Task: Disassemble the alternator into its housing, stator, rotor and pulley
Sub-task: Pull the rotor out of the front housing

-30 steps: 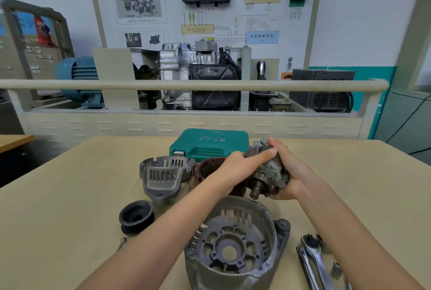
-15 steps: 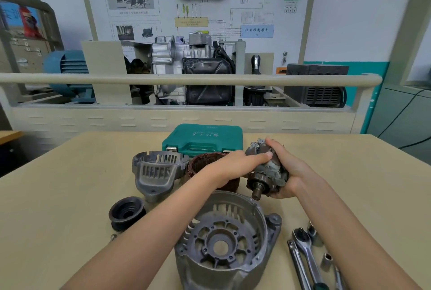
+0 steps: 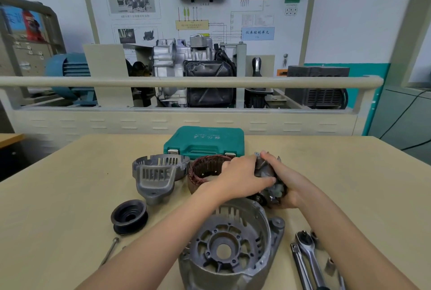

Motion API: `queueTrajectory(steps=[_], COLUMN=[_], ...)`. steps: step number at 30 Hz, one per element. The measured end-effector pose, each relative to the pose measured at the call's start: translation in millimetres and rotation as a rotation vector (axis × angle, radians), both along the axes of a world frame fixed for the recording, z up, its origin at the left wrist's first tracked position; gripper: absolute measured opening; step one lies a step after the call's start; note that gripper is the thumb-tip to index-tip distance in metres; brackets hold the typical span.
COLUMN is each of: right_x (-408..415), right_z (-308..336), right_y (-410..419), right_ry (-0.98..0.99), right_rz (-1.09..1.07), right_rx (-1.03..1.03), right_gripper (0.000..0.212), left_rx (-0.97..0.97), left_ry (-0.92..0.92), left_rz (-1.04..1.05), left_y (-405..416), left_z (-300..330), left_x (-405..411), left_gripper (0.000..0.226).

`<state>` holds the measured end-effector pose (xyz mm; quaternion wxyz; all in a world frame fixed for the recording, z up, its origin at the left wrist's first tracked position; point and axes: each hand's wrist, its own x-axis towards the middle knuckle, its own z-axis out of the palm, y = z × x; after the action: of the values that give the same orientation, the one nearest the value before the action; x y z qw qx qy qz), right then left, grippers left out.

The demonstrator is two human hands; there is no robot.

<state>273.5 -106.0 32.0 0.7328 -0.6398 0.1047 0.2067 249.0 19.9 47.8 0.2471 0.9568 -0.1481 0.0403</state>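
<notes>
We see a beige worktop in a workshop w/ trainer board behind. Both hands clasp the rotor, shaft tilted down toward us.

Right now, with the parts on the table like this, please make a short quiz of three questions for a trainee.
1. True or false: the pulley is still on the rotor.
2. Which part do both hands hold? A) stator B) rotor C) ratchet
3. Fill in: the stator lies in front of the green ____.

Key: 1 false, it lies alone on the table; 2 B; 3 tool case.
</notes>
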Motion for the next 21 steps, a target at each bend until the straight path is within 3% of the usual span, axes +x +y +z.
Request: queueTrajectory(steps=[3, 6, 10, 13, 15, 21], right_x=[-1.7, -1.3, -4.5, -4.8, -3.3, -3.4], right_z=[5.1, 6.4, 7.1, 13.3, 18.8, 14.9], right_y=[-3.3, -2.0, 1.0, -9.3, -19.3, -15.5], right_ry=[-0.029, -0.122, -0.213, -0.272, -0.285, -0.339], right_rz=[0.039, 0.072, 0.096, 0.104, 0.115, 0.111], right_rx=[-0.186, -0.400, -0.604, -0.763, -0.757, -0.726], right_gripper=[0.051, 0.062, 0.074, 0.076, 0.070, 0.058], left_rx=[0.013, -0.090, -0.035, -0.010, 0.059, 0.107], left_ry=[-0.033, 0.030, 0.007, 0.055, 0.030, -0.071], left_rz=[0.028, 0.052, 0.116, 0.087, 0.041, 0.094], left_y=[2.1, 8.6, 9.2, 7.7, 8.2, 10.8], left_z=[-4.7, -8.4, -12.1, -14.3, -16.7, -18.0], left_x=[2.4, 1.4, -1.7, -1.2, -1.8, -0.5], left_gripper=[0.055, 0.050, 0.040, 0.073, 0.091, 0.071])
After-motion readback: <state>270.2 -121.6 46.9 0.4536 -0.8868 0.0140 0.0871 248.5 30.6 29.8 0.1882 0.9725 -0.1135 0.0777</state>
